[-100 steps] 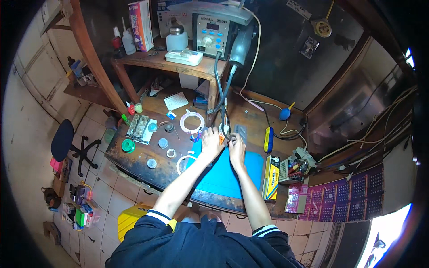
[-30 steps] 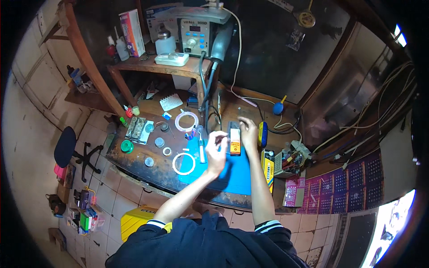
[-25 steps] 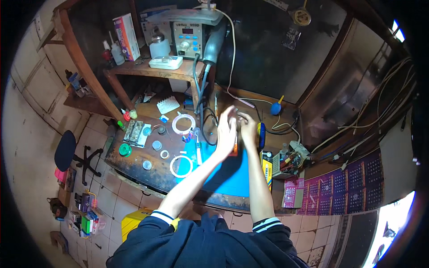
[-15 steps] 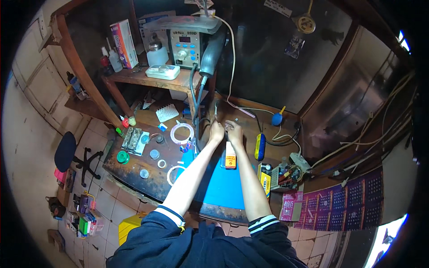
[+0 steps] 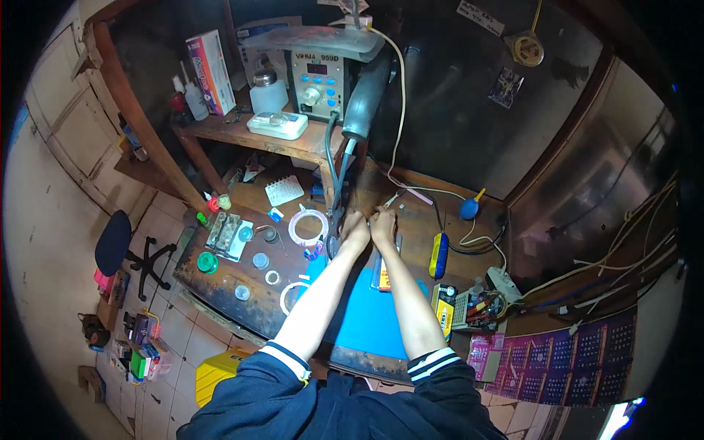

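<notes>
Both the left hand (image 5: 356, 229) and right hand (image 5: 382, 226) bend close together; whether their fingers hold anything cannot be told. Just beyond the right shows a slim tool (image 5: 392, 199); nearer, an orange box (image 5: 383, 277) lies partly hidden by the right forearm (image 5: 405, 297).

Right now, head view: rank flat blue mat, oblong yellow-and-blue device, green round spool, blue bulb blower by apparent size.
1. Blue mat
2. Yellow-and-blue device
3. Green spool, blue blower: too alike to rank
</notes>
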{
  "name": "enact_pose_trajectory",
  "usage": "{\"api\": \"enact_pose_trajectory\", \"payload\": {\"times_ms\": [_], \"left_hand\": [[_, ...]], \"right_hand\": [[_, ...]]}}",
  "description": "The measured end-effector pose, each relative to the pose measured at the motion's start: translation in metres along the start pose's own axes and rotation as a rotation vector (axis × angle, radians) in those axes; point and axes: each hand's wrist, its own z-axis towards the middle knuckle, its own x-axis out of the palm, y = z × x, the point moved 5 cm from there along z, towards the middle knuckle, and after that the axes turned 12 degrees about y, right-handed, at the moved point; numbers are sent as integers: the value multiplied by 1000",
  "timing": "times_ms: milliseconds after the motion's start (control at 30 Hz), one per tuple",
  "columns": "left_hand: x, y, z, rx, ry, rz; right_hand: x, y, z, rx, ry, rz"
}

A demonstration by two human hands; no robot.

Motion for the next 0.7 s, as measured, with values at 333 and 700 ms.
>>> {"api": "enact_pose_trajectory", "payload": {"times_ms": [333, 700], "left_hand": [[14, 11, 8, -3, -78, 230], [9, 4, 9, 4, -139, 117]], "right_hand": [[2, 7, 4, 91, 143, -90], [6, -8, 13, 249, 119, 13]]}}
